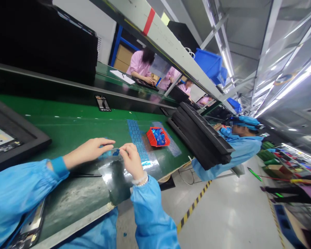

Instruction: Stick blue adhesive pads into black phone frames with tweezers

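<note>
Holds left arm (23, 185) out from the lower left, blue-sleeved, with left wrist (68, 162) nearly straight. Has left hand (92, 148) back upward, with fingers (106, 141) outstretched and left thumb (107, 148) parted beneath. Extends right arm (152, 214) from below, blue-sleeved too, with right wrist (139, 174) angled slightly leftward. Curls right hand (131, 159) inward, pinching at the fingertips (121, 151).

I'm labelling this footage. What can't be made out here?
Head view:
Blue piece by the right hand: too small to tell whether pinched.
Black tray: cut off by the left edge.
Lower-left device: covered partly by the left sleeve.
Contents of the red bin: too small to count.
</note>
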`<state>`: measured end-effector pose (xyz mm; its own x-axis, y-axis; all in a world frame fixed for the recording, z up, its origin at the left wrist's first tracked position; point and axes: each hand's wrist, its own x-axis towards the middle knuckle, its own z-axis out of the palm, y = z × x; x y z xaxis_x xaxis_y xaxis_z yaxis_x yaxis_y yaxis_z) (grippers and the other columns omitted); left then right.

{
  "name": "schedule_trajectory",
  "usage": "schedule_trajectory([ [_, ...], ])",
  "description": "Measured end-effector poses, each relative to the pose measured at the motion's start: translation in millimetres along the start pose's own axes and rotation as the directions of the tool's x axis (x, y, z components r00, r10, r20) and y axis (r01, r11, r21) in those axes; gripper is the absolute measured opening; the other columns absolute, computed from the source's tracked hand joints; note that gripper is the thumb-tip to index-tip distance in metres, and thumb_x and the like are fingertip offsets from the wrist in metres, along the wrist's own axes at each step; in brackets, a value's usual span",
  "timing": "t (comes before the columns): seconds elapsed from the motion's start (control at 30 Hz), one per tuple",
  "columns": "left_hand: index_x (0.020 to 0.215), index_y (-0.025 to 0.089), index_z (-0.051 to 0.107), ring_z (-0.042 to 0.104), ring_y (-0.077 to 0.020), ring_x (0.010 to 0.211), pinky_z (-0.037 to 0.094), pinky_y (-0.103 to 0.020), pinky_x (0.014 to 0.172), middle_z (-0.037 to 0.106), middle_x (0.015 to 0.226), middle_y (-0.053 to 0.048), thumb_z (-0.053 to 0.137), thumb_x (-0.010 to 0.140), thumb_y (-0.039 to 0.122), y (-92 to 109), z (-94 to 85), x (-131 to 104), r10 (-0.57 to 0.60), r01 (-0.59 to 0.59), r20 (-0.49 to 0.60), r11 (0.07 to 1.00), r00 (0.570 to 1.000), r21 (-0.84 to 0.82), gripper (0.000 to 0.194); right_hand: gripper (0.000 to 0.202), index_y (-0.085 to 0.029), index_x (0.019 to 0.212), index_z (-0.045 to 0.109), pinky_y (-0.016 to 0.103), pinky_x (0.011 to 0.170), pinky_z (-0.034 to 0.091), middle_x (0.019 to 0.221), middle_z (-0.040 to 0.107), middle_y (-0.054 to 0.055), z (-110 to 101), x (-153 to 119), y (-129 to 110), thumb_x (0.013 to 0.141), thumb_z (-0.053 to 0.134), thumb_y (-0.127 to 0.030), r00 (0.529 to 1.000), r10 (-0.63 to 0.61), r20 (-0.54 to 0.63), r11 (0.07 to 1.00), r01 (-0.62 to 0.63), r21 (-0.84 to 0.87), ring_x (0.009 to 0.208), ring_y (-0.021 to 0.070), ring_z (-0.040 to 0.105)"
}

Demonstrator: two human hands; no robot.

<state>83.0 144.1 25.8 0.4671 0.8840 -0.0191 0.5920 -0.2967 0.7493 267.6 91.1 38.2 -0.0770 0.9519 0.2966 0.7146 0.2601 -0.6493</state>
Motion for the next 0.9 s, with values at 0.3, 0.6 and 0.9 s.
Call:
schedule_trajectory([
  [0.3, 0.078, 0.030, 0.078, 0.072, -0.0226, 0.069, 0.056, -0.027, 0.064, 0.079, 0.079, 0.000, 0.057, 0.066, 0.063, 25.5, -1.7, -107.9, -0.264, 0.200, -0.155, 0.919, 0.952, -0.340, 0.041, 0.015, -0.023, 0.089, 0.070, 0.035, 0.088, 0.048, 0.095, 0.060, 0.005, 22.6, -70.1, -69.6, 0.091, 0.056, -0.018, 0.969, -0.073, -0.237, 0.980, 0.113, 0.161, 0.098, 0.0192, 0.057],
  [0.6, 0.069, 0.022, 0.072, 0.042, -0.0121, 0.044, 0.034, -0.026, 0.041, 0.053, 0.050, 0.003, 0.068, 0.051, 0.073, 13.3, 4.6, -169.1, -0.671, 0.332, -0.163, 0.545, 0.723, -0.770, 0.053, 0.019, -0.020, 0.070, 0.067, 0.027, 0.059, 0.048, 0.064, 0.061, 0.000, 73.4, -86.7, -94.3, 0.071, 0.073, -0.038, 0.908, 0.338, 0.249, 0.470, -0.392, 0.791, 0.059, 0.0137, 0.054],
  [0.9, 0.071, 0.023, 0.072, 0.035, -0.0117, 0.037, 0.031, -0.025, 0.040, 0.040, 0.034, 0.006, 0.064, 0.055, 0.068, -0.9, 10.6, -180.3, -0.725, 0.393, -0.145, 0.517, 0.674, -0.760, 0.048, 0.017, -0.021, 0.058, 0.061, 0.026, 0.059, 0.042, 0.058, 0.053, -0.002, 83.5, -93.0, -110.3, 0.068, 0.069, -0.031, 0.891, 0.330, 0.311, 0.444, -0.437, 0.782, 0.057, 0.0125, 0.048],
])
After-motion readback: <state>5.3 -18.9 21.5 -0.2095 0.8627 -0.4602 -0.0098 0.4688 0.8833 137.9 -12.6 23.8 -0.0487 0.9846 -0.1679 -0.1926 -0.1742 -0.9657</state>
